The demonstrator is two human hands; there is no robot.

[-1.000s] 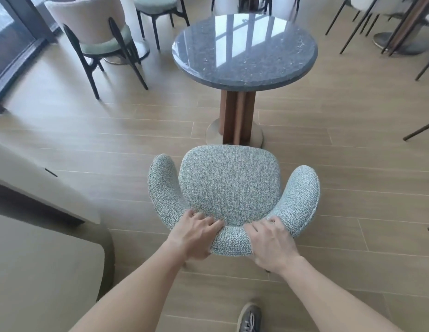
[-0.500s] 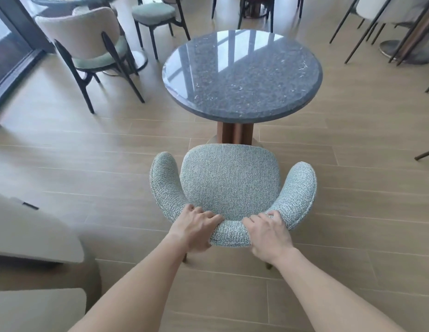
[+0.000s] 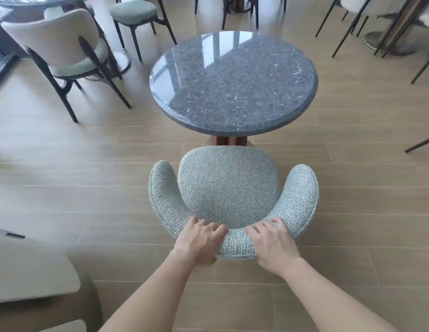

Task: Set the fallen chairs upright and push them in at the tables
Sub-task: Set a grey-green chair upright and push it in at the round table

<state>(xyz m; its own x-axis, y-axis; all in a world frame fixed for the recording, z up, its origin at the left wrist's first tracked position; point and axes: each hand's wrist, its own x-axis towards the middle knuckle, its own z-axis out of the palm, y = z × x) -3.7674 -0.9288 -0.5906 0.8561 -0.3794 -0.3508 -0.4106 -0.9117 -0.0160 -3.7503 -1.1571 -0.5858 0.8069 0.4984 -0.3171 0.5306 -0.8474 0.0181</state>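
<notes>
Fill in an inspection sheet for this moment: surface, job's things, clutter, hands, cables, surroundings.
Surface: wood-plank floor; round dark stone table with a bare, glossy top.
Job's things: blue-grey armchair upright, facing the table, its front edge at the table's rim, seat not yet under the top.
Clutter: nothing seen.
Hands: left hand and right hand both grip the top of the armchair's backrest.
Cables: nothing seen.
Surroundings: beige-backed chair and green-seated chair upright at far left; thin dark chair legs at far right; pale furniture at near left.
</notes>
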